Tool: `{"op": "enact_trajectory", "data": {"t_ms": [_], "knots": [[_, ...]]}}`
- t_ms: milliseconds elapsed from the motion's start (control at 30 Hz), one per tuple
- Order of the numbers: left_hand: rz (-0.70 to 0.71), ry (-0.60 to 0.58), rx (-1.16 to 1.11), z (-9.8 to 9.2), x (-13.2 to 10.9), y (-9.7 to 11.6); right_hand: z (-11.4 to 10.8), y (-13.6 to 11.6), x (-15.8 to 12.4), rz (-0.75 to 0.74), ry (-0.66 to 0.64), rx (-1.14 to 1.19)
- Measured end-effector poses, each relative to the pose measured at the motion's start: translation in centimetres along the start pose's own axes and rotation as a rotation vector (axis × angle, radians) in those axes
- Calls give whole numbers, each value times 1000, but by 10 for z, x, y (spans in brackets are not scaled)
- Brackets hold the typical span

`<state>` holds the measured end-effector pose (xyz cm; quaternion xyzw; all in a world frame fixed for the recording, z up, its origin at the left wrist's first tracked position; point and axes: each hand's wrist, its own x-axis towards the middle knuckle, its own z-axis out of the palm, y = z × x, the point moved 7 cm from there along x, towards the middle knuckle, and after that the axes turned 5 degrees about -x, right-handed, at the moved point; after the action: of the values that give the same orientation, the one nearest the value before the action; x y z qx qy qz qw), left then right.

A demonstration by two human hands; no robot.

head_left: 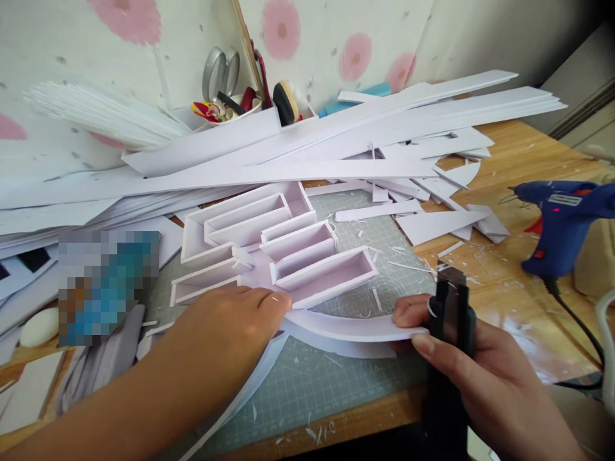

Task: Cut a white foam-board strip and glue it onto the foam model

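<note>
No text is showing clearly enough to be read. The blue glue gun (560, 221), lying near the right edge of the table (519, 160), is carrying a pale label on its barrel, but the print is coming out too small to make out. The green cutting mat (327, 378) at the front edge is showing only a printed grid, with any numbering illegible. A pixelated patch (108, 288) near the left edge is hiding whatever it covers.

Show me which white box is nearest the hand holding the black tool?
The rightmost long white foam-board box, just behind the curved white strip in the right hand.
</note>
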<state>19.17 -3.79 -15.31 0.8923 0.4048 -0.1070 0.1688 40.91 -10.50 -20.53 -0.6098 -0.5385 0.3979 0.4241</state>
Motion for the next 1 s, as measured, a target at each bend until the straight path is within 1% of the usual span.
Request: {"op": "enact_trajectory", "data": {"t_ms": [167, 233, 333, 433, 533, 633, 667, 700, 767, 833, 900, 933, 1000], "knots": [[-18, -44, 11, 6, 0, -2, 0, -1, 2, -46, -10, -62], [-20, -64, 31, 8, -1, -3, 0, -1, 3, -59, 0, -60], [-13, -59, 65, 9, 0, -3, 0, -1, 3, -68, 22, -31], [10, -37, 98, 8, 1, -2, 2, 4, 3, -18, 34, 5], [35, -4, 120, 5, 1, 2, 7, 12, 2, 52, 26, 89], [27, 31, 96, 0, -5, 6, 9, 16, -1, 107, 19, 200], [13, 53, 65, -4, -9, 7, 7, 15, -3, 103, 25, 225], [-8, 88, 27, -8, -14, 8, 4, 12, -5, 73, 34, 230], [-57, 215, -52, -20, -28, 9, -6, -3, -12, -74, 68, 173], [-98, 405, -123, -34, -47, 10, -15, -24, -22, -269, 116, 63], [-134, 608, -235, -45, -70, 9, -17, -44, -35, -434, 153, -25], [-146, 693, -334, -46, -80, 9, -14, -53, -42, -498, 156, -48], [-146, 805, -616, -40, -97, 9, -4, -67, -55, -580, 141, -66]]}}
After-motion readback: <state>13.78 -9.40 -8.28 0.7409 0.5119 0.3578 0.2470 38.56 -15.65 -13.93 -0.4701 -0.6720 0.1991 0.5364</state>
